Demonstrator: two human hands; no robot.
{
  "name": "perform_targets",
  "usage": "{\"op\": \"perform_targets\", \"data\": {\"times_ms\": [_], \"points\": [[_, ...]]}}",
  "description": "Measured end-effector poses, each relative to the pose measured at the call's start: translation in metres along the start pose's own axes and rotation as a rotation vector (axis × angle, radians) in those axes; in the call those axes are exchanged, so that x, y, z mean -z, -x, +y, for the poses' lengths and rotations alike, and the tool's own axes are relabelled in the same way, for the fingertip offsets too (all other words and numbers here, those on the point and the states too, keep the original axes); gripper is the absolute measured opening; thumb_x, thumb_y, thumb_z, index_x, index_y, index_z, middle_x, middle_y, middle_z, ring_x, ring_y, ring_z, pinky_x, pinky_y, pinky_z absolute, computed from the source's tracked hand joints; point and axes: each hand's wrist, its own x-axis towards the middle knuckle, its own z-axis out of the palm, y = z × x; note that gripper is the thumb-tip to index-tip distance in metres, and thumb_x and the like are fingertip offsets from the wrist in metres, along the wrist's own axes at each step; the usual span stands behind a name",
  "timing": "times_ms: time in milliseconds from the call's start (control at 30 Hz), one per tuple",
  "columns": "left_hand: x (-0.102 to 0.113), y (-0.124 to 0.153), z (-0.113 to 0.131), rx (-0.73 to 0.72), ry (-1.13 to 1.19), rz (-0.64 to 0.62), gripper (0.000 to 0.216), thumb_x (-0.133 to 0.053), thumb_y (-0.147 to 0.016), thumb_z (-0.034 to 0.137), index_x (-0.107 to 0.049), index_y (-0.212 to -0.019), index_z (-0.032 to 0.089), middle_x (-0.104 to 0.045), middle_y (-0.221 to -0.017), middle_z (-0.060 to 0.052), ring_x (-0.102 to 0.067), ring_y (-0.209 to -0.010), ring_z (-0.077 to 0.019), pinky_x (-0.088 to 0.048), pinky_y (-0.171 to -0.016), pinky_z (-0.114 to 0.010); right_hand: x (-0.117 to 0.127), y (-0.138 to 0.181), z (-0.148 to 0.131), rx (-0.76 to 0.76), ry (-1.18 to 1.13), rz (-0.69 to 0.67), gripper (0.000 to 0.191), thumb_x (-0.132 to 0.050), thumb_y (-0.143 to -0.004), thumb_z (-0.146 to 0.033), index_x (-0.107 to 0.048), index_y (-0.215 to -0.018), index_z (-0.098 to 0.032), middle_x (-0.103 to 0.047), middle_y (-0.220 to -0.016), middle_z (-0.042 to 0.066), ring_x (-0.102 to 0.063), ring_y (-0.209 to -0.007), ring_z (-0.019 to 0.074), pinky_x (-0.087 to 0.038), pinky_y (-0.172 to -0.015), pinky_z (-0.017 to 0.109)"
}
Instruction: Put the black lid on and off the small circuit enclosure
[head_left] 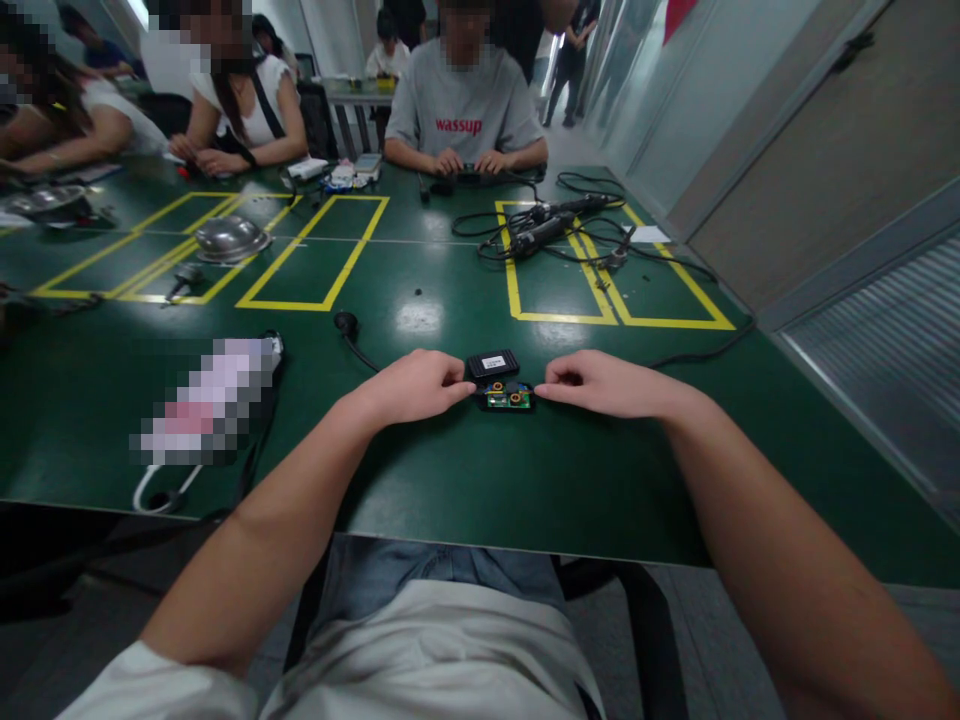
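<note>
A small open black case with a green circuit board [510, 398] lies on the table in front of me, copper-coloured coils showing on the board. Its ribbed black cover [493, 362] with a white label lies just behind it. My left hand [424, 388] is closed in a pinch at the board's left end, where a black cable with a plug [346, 324] leads in behind the hand. At the right end, my right hand [600, 384] pinches too, and another black cable [697, 354] runs off behind it. The exact grip points are mostly covered by my fingers.
On the green table [435, 480], yellow tape marks out rectangles. Black tools with tangled cords [544, 230] lie at the far right, a metal bowl [231, 238] at the far left. A blurred-out pink item [214, 400] is near my left arm. A person [465, 110] works opposite.
</note>
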Motion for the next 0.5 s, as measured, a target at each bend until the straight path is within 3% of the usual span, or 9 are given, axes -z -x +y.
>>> {"op": "perform_targets", "data": {"times_ms": [233,500], "points": [[0.0008,-0.0016,-0.0019,0.009,-0.053,0.063,0.034,-0.066,-0.101,0.042,-0.066,-0.074,0.022,-0.071,-0.076,-0.004,-0.060,-0.069,-0.0210,-0.035,-0.067,-0.034,-0.0009,-0.0013,0.0017,0.029,-0.016,0.014,0.069,-0.059,-0.091,-0.091,-0.066,-0.078,-0.023,-0.059,-0.072,0.000,-0.049,-0.069,0.0184,-0.036,-0.067,0.034],[0.0024,-0.0021,-0.0062,-0.020,-0.054,0.084,0.033,-0.065,-0.101,0.042,-0.065,-0.073,0.022,-0.071,-0.076,-0.004,-0.060,-0.070,-0.0208,-0.036,-0.068,-0.034,-0.0001,0.0008,0.0017,0.031,-0.042,-0.011,0.057,-0.063,-0.092,-0.078,-0.069,-0.082,-0.023,-0.062,-0.074,0.001,-0.051,-0.069,0.0189,-0.038,-0.067,0.035]]}}
